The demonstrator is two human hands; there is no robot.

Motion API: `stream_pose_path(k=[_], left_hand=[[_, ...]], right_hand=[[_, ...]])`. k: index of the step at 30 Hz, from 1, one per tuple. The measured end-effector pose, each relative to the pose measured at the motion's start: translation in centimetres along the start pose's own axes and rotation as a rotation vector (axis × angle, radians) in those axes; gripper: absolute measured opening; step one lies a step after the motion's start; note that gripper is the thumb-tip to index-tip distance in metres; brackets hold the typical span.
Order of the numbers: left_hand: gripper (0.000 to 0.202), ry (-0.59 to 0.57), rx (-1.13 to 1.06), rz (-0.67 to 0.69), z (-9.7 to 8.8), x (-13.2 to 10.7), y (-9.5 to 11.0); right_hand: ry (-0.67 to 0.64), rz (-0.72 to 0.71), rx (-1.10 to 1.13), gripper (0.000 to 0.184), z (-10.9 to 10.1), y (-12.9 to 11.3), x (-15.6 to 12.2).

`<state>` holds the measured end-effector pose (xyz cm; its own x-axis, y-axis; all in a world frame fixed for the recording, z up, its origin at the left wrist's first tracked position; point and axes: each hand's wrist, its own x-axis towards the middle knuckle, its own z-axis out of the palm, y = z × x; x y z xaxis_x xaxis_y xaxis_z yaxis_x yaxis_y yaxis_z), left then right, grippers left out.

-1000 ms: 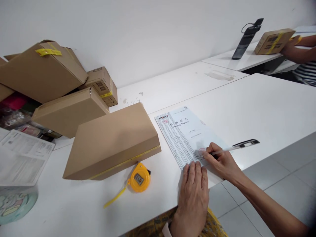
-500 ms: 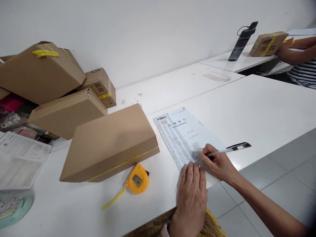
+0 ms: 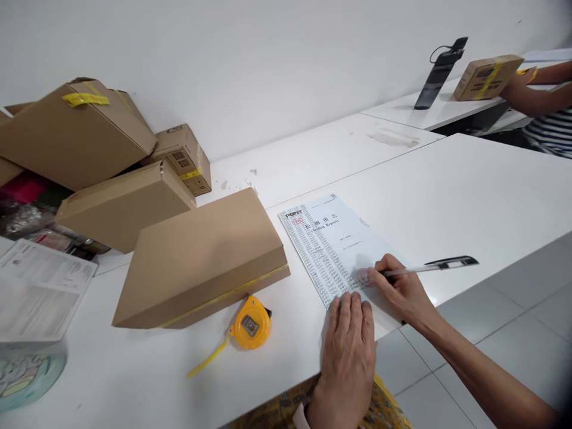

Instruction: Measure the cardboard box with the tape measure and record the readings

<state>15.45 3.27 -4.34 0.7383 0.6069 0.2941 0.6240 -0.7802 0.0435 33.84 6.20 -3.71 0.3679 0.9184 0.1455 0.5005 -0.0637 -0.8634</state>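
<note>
- Left hand lies flat, palm down and fingers together, on the near edge of the printed testing report, pinning it to the white worktop.
- Right hand is closed round a pen in a writing grip. The tip touches the lower part of the sheet, just beside a faint red round stamp.
- The sheet lies at the near edge of the worktop, just right of a flat cardboard box shut with yellow tape. A yellow tape measure lies in front of that box, its yellow tail trailing out.
- Writing on the sheet looks to be under way rather than finished, since the tip is down on the paper. What is already written is too small to read.
- More cartons and loose papers sit at the left.
- Far right, a co-worker's hand rests on a small carton.
</note>
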Motion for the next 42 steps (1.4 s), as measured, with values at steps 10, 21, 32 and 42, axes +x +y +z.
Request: stream_pose_path(k=[10, 21, 32, 42], left_hand=[[0.028, 0.494, -0.276, -0.313, -4.0, -3.6, -2.9], [0.063, 0.357, -0.615, -0.913, -4.9, -8.7, -10.9], [0.066, 0.307, -1.518, -0.848, -10.6, -8.0, -8.8], [0.072, 0.488, -1.287, -0.828, -14.3, -11.6, -15.2]], right_hand=[[0.084, -0.239, -0.619, 0.044, 0.4, 2.3, 0.5], [0.240, -0.240, -0.546, 0.043, 1.1, 0.6, 0.0], [-0.859, 0.335, 0.649, 0.066, 6.1, -10.8, -5.1], [-0.824, 0.298, 0.886, 0.045, 4.8, -13.3, -0.6]])
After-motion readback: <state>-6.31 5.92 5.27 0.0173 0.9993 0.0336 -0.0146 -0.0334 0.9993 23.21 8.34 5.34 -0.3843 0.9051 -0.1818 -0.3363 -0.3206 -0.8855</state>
